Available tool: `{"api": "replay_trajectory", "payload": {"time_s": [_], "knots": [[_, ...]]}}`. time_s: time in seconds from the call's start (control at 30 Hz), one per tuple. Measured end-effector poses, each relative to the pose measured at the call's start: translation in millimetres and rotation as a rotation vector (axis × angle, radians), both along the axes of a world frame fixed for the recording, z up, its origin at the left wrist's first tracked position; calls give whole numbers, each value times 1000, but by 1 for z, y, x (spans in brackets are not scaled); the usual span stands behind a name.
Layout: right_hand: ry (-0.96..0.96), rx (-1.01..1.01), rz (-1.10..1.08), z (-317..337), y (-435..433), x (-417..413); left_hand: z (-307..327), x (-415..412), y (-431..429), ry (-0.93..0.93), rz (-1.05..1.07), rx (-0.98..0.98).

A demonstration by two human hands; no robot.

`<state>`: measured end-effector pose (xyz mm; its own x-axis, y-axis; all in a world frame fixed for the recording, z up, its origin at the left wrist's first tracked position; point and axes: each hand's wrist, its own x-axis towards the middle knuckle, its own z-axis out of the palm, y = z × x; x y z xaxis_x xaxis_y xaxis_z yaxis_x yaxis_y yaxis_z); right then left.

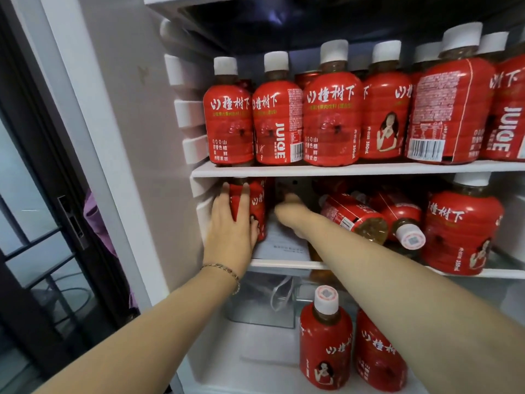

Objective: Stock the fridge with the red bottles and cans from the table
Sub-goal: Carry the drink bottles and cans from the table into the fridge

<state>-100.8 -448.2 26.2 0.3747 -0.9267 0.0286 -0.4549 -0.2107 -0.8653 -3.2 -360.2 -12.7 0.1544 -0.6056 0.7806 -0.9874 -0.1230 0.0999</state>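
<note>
Leftmost, bottle beside fridge wall, gap on shelf alongside

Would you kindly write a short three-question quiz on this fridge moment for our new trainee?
1. True or false: every bottle on the middle shelf stands upright.
2. What does the left hand grip? A) a can on the top shelf B) the upright bottle at the middle shelf's left end C) nothing
3. Fill in: ___ bottles stand in the bottom compartment.
Key:
1. False: a tipped bottle and its neighbour lie on their sides.
2. B.
3. Two: one bottom bottle and a second.
</note>
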Motion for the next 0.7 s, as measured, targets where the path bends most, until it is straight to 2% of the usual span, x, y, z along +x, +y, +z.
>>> {"api": "replay_trajectory", "payload": {"time_s": [0.3,0.43,0.6,0.7], "knots": [[254,-31,139,4,-30,26,-4,1,-7,-37,71,27],[294,-90,136,6,-35,21,-1,0,-8,-26,85,54],[319,-115,144,4,-29,19,9,0,-20,-124,209,141],[317,-94,73,1,-18,16,12,1,-27,-130,232,183]]}}
